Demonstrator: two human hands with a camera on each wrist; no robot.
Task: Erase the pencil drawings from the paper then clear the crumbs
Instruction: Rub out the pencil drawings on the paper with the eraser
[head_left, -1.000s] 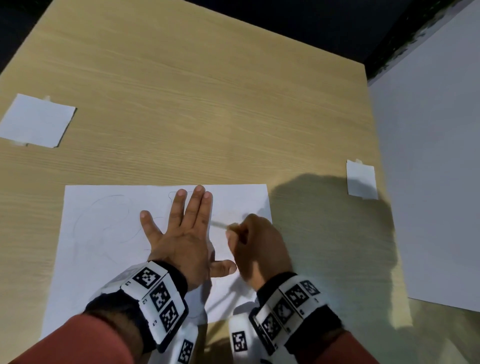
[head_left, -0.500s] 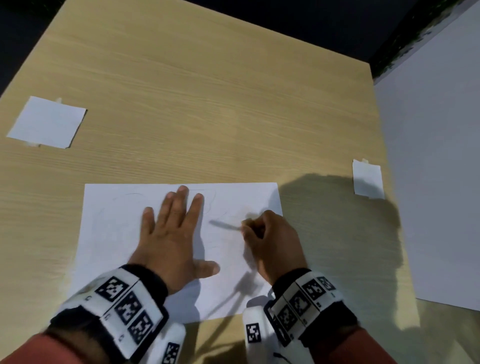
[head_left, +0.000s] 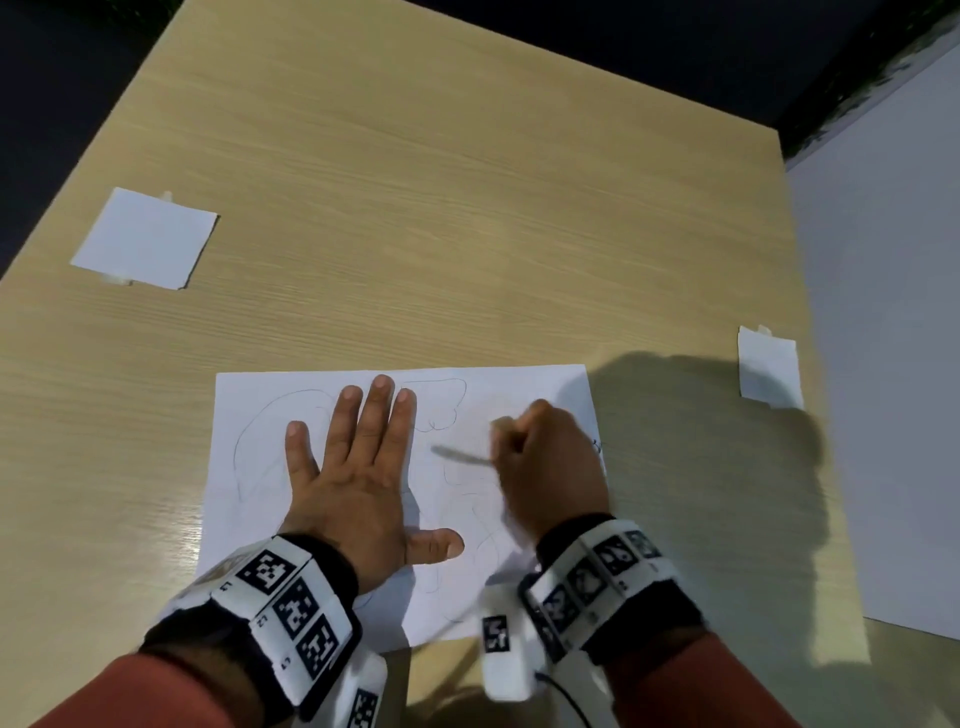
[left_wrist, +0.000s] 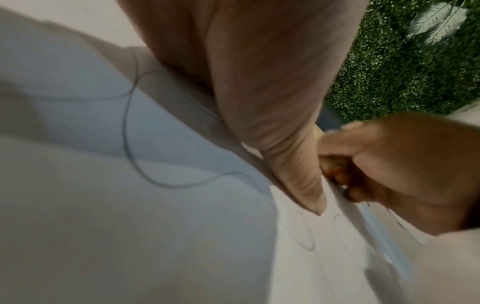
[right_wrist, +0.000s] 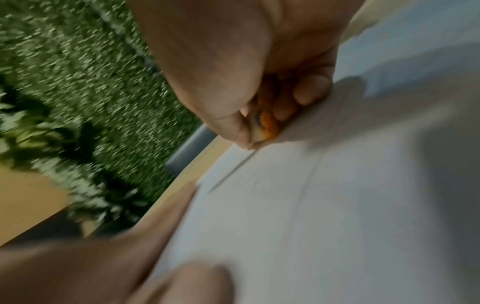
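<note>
A white sheet of paper (head_left: 249, 415) with faint pencil curves lies near the table's front edge. My left hand (head_left: 358, 467) lies flat on its middle, fingers straight, pressing it down. To its right, my right hand (head_left: 545, 462) is curled over the sheet's right part. In the right wrist view its thumb and fingers pinch a small orange and white eraser (right_wrist: 265, 127) whose tip touches the paper (right_wrist: 337, 205). The left wrist view shows the same eraser (left_wrist: 335, 166) in the right hand (left_wrist: 405, 172), beside pencil lines on the paper (left_wrist: 130, 205). The right hand is motion-blurred.
The wooden table (head_left: 467, 208) carries a small taped white card (head_left: 145, 239) at the far left and another (head_left: 768, 369) at the right edge. A large white board (head_left: 893, 364) lies to the right of the table. Green artificial foliage (right_wrist: 78, 82) stands beyond the far edge.
The right hand with the eraser has shifted back and forth over the sheet's right part. The left hand stays flat on the paper. The head view has drifted, so the sheet sits further right in frame.
</note>
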